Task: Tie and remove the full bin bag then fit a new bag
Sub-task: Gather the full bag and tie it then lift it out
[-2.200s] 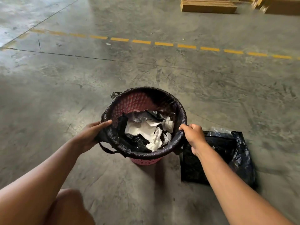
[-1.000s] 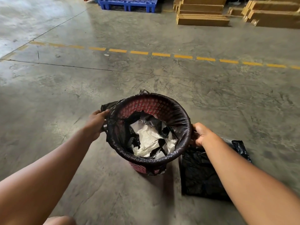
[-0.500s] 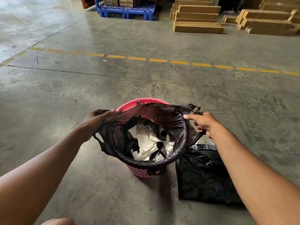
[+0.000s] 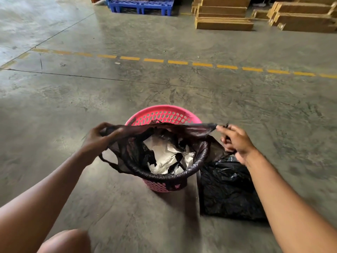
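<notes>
A pink perforated bin (image 4: pixel 165 115) stands on the concrete floor with a black bin bag (image 4: pixel 169 175) in it, full of crumpled white paper and black scraps (image 4: pixel 167 156). The bag's far edge is off the rim and stretched taut between my hands, while its near edge still wraps the front rim. My left hand (image 4: pixel 98 138) grips the bag's left handle. My right hand (image 4: pixel 235 140) pinches the bag's right end. A folded black new bag (image 4: pixel 228 189) lies flat on the floor just right of the bin, under my right forearm.
A dashed yellow line (image 4: pixel 178 62) crosses the floor beyond the bin. Further back are a blue pallet (image 4: pixel 140 5) and stacks of long cardboard boxes (image 4: pixel 223 19). My knee (image 4: pixel 67 241) shows at the bottom left.
Both hands peeled the bag's far edge off the bin rim and lifted it, baring the pink back wall. The camera view tilted up and shows more of the floor.
</notes>
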A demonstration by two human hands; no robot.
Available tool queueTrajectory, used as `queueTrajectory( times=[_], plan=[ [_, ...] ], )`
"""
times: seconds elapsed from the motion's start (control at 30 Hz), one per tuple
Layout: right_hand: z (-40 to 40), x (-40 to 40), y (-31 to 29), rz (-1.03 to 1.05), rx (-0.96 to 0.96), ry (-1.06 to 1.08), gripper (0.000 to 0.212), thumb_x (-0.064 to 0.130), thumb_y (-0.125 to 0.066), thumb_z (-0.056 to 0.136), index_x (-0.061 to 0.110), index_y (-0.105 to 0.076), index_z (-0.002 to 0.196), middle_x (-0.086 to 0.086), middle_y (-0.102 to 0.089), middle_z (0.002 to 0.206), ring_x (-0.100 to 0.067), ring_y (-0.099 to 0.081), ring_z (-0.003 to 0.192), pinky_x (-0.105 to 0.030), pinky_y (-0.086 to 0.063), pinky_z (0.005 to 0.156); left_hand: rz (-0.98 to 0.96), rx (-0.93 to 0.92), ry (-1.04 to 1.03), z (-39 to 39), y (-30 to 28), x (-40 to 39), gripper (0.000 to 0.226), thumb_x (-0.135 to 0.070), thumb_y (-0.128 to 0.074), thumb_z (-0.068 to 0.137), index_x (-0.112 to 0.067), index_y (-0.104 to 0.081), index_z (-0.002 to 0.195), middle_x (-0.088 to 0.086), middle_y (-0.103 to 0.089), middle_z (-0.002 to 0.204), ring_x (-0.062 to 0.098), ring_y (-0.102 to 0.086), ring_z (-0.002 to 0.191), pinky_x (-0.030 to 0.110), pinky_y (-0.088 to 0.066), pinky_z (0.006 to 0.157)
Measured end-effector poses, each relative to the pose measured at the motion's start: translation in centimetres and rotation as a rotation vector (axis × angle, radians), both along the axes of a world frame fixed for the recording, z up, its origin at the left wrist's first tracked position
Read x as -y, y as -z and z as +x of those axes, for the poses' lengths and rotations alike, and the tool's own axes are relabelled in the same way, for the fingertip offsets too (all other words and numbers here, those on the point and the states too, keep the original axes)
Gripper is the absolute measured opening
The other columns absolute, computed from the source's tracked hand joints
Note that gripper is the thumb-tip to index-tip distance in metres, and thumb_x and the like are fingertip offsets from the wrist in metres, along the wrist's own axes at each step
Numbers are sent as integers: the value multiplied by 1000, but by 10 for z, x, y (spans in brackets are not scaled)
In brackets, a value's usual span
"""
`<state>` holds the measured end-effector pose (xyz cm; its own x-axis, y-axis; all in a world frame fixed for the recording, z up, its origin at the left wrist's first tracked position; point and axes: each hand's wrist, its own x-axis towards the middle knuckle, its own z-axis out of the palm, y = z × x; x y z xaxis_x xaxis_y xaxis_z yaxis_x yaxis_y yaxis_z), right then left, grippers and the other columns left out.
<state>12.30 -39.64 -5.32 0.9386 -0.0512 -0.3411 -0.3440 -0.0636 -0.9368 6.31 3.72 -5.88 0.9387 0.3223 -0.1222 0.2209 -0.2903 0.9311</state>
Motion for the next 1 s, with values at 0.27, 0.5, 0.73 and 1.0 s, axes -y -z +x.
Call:
queueTrajectory(
  times=[0.27,0.5,0.73,1.0],
  plan=[
    [-43,-15,26,-220,-157,-203,69,54,-98,35,14,-82,90,-1,-81,86,-19,-77,88,-35,-61,86,-476,-452,223,-62,8,6,34,-20,-76,86,-7,-70,118,15,-72,127,32,-71,113,53,-51,105],
    [-51,-19,9,-978,211,-97,40,56,-85,70,18,-72,64,-8,-70,69,-33,-63,83,-37,-40,68,-564,-421,48,-71,6,14,17,-2,-63,94,-5,-66,110,17,-69,104,19,-71,78,28,-64,69],
    [-60,-11,5,-717,130,-160,31,43,-80,78,12,-74,78,-5,-75,87,-26,-65,86,-35,-49,75,-519,-363,125,-78,-23,-2,20,-11,-61,95,-4,-70,112,9,-75,95,11,-74,74,24,-62,65],
    [-53,-8,-28,124,-33,29,17,13,-65,94,12,-69,78,0,-69,61,-10,-59,51,-21,-50,48,-456,-141,33,-53,-58,-12,3,-9,-61,96,-10,-62,98,8,-64,83,10,-69,65,21,-61,65]
  ],
)
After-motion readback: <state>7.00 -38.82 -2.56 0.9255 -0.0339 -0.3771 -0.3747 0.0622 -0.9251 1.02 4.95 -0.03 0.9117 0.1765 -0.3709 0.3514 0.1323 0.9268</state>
